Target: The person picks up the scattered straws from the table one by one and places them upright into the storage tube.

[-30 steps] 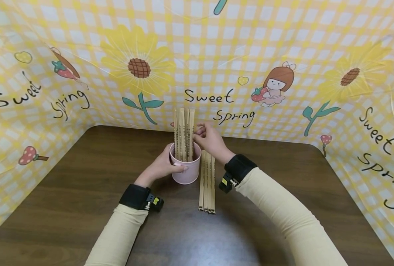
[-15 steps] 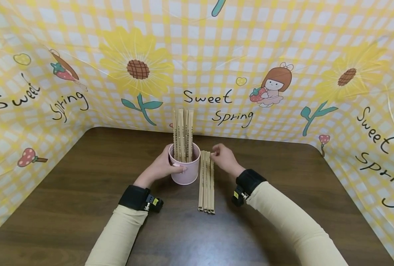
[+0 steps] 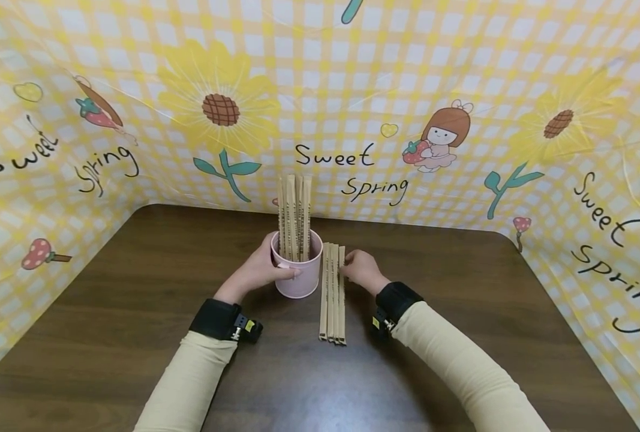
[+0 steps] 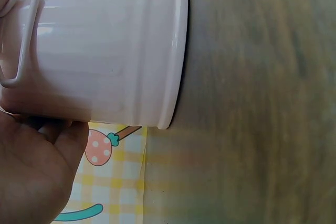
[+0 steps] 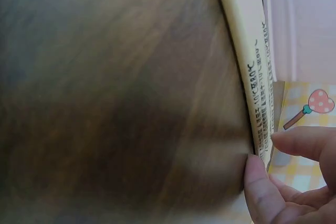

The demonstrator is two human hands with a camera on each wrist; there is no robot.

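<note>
Since a second ago, the right hand (image 3: 360, 270) is lowering from the sticks in the cup (image 3: 298, 273) to the row of sticks (image 3: 332, 294) lying flat on the brown surface (image 3: 136, 312). Its grip is closing narrowly on the rightmost stick's far end, thumb and finger pinching it in the right wrist view. The left hand (image 3: 257, 270) is holding the pink cup, fingers wrapping its side. Four wrapped sticks (image 3: 294, 217) are standing upright inside the cup, just beside the flat row.
</note>
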